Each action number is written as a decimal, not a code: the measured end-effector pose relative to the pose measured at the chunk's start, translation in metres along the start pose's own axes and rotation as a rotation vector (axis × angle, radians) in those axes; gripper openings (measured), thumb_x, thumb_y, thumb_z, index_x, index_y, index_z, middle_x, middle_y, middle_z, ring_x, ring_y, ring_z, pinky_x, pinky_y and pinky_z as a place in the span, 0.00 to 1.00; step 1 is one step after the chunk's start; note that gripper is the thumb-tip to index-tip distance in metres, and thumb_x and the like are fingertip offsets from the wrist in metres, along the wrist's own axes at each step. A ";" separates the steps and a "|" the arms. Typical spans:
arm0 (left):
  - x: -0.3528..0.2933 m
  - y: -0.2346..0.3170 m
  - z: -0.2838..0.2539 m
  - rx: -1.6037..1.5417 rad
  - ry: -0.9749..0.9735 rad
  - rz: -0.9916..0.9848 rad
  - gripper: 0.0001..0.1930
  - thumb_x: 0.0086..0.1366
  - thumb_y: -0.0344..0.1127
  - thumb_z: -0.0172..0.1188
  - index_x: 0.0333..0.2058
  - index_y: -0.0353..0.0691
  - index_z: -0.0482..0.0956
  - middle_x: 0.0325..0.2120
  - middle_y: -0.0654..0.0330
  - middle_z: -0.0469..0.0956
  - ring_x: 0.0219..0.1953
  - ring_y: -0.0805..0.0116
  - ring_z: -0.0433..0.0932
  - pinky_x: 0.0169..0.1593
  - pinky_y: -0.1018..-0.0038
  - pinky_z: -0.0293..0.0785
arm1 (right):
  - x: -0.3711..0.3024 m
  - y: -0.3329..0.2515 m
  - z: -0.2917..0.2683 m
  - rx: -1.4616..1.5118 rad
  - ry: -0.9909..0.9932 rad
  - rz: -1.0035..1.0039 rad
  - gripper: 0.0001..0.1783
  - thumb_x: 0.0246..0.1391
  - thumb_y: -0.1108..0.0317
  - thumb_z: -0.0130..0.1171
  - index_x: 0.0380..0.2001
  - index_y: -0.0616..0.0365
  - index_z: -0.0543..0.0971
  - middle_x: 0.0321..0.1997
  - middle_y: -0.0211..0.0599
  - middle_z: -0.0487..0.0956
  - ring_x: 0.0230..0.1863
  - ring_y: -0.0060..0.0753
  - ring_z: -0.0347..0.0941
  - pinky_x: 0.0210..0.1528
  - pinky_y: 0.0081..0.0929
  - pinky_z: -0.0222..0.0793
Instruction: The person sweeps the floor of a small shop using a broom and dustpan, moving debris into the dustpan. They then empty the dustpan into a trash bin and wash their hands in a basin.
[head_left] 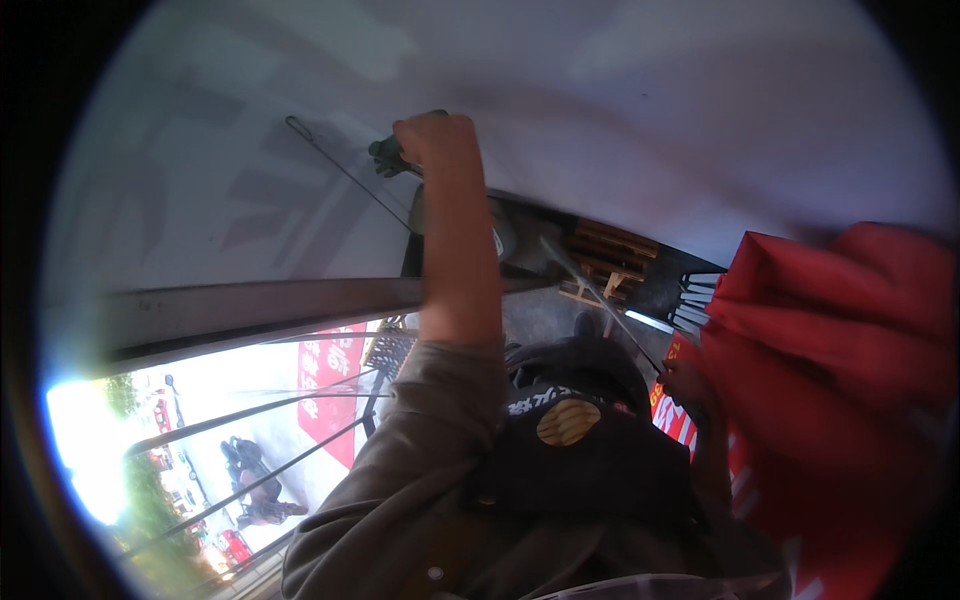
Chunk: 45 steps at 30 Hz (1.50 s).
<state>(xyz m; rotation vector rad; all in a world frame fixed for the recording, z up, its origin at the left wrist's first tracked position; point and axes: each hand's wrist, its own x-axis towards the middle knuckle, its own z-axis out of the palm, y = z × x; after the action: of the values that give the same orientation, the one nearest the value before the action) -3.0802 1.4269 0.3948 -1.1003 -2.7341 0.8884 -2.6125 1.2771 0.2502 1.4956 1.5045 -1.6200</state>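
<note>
My left hand [437, 137] is raised against a large pale surface [640, 110] and closed in a fist around a small dark green object [386, 157]. Only the object's knobby end shows past the fingers, so its kind is unclear. Close by, a thin wire [350, 177] with a looped end slants down behind my forearm. Lower on the right, my right hand [685, 385] is closed on the lower end of a long thin rod [605, 300], which slopes up and left. That hand is dim and partly hidden beside red cloth [830, 330].
A metal beam [260, 312] crosses at the left, with thin bars [250, 408] beneath it. Beyond them are a parked motorcycle [255, 480] and a red banner [330, 395]. Wooden pallets [605, 255] stand behind the rod. I wear a dark apron [590, 470].
</note>
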 end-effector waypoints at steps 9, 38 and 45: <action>0.055 -0.030 -0.002 0.087 0.086 -0.011 0.12 0.61 0.48 0.57 0.35 0.49 0.82 0.39 0.69 0.80 0.39 0.69 0.77 0.37 0.72 0.67 | -0.008 0.005 0.002 0.116 0.001 -0.007 0.05 0.52 0.72 0.55 0.29 0.63 0.77 0.26 0.38 0.77 0.26 0.31 0.78 0.24 0.26 0.70; 0.049 0.005 0.071 3.350 -0.279 0.914 0.16 0.60 0.43 0.58 0.43 0.40 0.72 0.33 0.61 0.74 0.34 0.70 0.76 0.36 0.76 0.73 | 0.056 0.098 0.011 0.471 -0.269 -0.180 0.07 0.47 0.71 0.57 0.26 0.64 0.74 0.14 0.38 0.71 0.10 0.29 0.67 0.10 0.31 0.62; 0.062 0.022 0.069 3.221 -0.132 1.102 0.16 0.61 0.41 0.56 0.44 0.38 0.72 0.37 0.61 0.75 0.36 0.69 0.76 0.35 0.77 0.73 | 0.018 0.058 0.010 0.282 0.052 -0.023 0.07 0.46 0.70 0.56 0.26 0.64 0.74 0.14 0.37 0.72 0.10 0.29 0.67 0.13 0.31 0.63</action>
<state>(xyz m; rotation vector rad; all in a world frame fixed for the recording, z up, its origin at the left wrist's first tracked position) -3.1309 1.4465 0.3168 0.7136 -1.8180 -2.9676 -2.5711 1.2575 0.2092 1.6839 1.3672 -1.8836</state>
